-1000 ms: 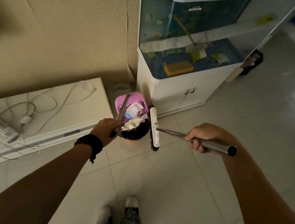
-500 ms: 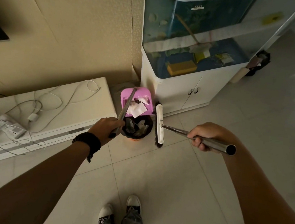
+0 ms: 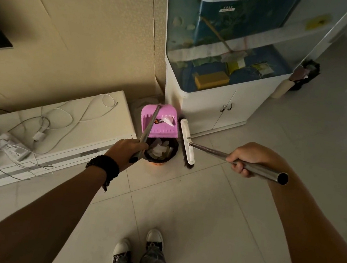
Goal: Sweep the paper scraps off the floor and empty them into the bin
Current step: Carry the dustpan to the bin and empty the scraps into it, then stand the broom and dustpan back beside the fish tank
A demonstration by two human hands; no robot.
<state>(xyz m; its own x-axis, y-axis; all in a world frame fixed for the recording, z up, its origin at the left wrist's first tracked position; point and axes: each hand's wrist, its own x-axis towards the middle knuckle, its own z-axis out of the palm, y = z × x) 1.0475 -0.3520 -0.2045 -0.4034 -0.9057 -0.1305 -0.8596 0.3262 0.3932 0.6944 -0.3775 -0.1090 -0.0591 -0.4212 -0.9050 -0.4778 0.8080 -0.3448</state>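
Tipping the dustpan (image 3: 160, 120) over the bin (image 3: 159, 152), the left hand (image 3: 127, 152) grips its handle; the scraps (image 3: 159, 151) heaped on the pan a second ago now lie inside. One scrap (image 3: 168, 120) clings on. The right hand (image 3: 244, 159) clasps the broom (image 3: 187, 142) alongside.

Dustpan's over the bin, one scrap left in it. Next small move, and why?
Probably tip or shake the pink dustpan a little more with the left hand. One white paper scrap clings inside the pan, while the other scraps already lie in the bin just below its lip. The right hand holds the broom beside the bin, so it could brush the scrap down if that fails.
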